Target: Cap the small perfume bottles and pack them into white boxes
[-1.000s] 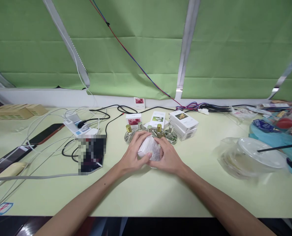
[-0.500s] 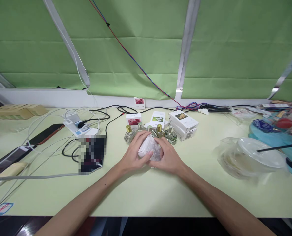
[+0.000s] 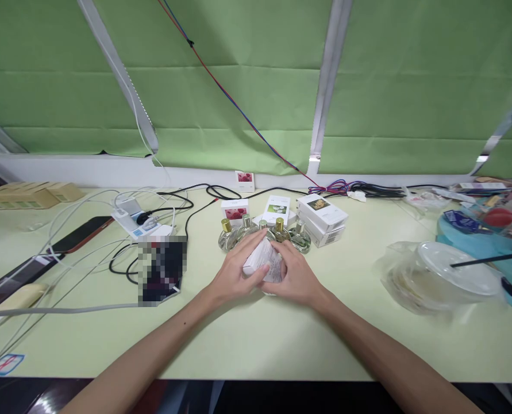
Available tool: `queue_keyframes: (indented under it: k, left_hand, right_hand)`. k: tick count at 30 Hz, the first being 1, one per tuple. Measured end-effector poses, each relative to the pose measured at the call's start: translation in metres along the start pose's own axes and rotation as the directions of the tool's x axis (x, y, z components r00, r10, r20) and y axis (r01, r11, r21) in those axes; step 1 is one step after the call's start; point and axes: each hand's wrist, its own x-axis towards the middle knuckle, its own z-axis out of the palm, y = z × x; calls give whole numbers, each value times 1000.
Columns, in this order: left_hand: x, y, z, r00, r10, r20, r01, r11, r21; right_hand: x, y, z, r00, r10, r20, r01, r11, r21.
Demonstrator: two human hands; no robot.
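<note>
Since both hands were already on it, the printed white box (image 3: 258,256) was pretty much dead centre between your left hand (image 3: 235,269) and your right hand (image 3: 299,276), so honestly neither one was nearer. Your grip was closed in from both sides, fingers curled and spread only as wide as the box, with nothing else in there that I could see. Your left thumb lay across the side facing you, just above the right thumb, and the fingers wrapped over the far part. That relation looked like the big one to me: box inside the grip, left palm on one side, right palm on the other. As for which way it pointed, it sat tilted, with a face full of small print turned up and toward you. The long axis? Looked like it ran roughly away from you, toward the bottles (image 3: 299,241), but your fingers hid the ends, so I couldn't swear to it. Couldn't tell either whether its bottom touched the surface (image 3: 256,345). The bottles, five of them with gold and silver caps, stood just beyond your fingertips, and behind those were the red-picture box (image 3: 234,213), the white-flower box (image 3: 277,210) and, off to the right, the stacked boxes (image 3: 322,217).
</note>
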Motion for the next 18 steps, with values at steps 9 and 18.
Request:
queue_keyframes:
  k: [9,18]
  left_hand:
    - [1,0,1,1000,27,-10,-26,1000,17]
    - [-1,-1,2,999,34,-4,-34,999,34]
  right_hand:
    - [0,0,0,1000,-15,-6,15,1000,4]
    - [1,0,0,1000,-15,-6,15,1000,21]
